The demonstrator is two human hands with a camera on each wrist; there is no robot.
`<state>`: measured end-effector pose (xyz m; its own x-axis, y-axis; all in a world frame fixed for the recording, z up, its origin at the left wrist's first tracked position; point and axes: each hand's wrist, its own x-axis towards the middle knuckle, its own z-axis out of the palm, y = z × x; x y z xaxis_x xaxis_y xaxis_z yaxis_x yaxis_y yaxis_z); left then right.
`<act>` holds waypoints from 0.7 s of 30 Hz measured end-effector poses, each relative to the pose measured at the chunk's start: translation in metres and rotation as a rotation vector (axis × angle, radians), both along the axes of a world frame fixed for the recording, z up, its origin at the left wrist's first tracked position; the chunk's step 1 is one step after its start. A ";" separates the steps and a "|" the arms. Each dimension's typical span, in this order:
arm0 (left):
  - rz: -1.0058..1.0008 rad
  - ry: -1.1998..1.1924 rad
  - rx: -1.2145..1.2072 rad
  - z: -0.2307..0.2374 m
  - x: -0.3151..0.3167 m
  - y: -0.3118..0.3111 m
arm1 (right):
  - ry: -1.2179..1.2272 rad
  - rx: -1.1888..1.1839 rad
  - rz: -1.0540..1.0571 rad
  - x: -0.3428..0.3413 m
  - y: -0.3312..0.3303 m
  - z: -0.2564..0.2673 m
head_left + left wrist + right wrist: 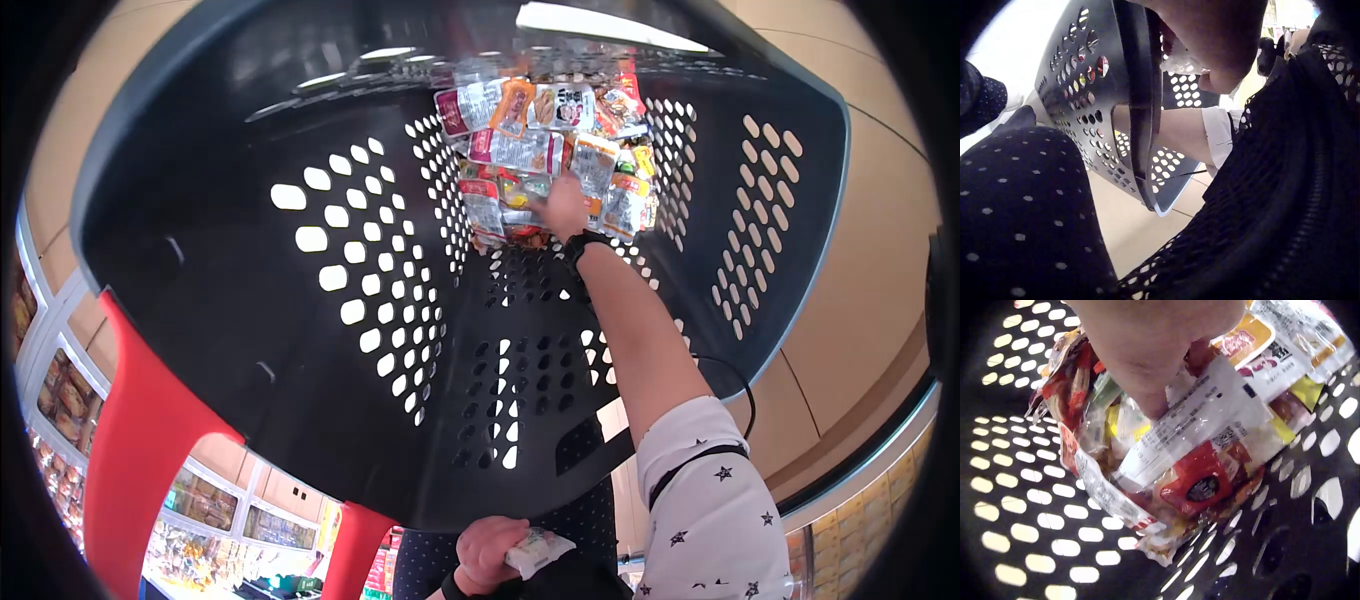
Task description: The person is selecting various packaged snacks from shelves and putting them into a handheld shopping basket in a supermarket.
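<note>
My right hand [565,208] reaches deep into a black shopping basket [330,400], among a heap of snack packets [515,150]. In the right wrist view, the thumb of this hand [1160,350] comes down at the edge of a pale packet [1191,428] with printed text and a red label; the other fingertips are mostly hidden, so I cannot tell if they pinch it. Below the basket's near rim, my left hand [490,550] grips a small white packet [540,553]. In the left wrist view, its wrapper [1182,65] shows between thumb and fingers.
Perforated walls surround the heap, with the rim [830,230] curving round on the right. A red handle [140,430] hangs at the left side. Shelves of packaged goods [200,500] stand beyond at lower left. Tiled floor [830,330] shows outside the basket.
</note>
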<state>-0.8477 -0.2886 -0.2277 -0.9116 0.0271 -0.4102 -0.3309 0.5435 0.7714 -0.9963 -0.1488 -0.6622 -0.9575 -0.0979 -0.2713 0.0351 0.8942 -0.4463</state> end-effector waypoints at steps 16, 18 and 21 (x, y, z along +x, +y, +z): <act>-0.126 0.028 -0.058 -0.007 0.007 0.001 | -0.127 -0.238 0.607 -0.057 -0.082 0.049; -0.129 0.026 -0.053 -0.005 0.005 0.001 | -0.153 -0.124 0.613 -0.053 -0.090 0.043; -0.136 0.008 -0.040 -0.002 0.003 0.001 | 0.007 0.311 0.693 -0.024 -0.099 0.015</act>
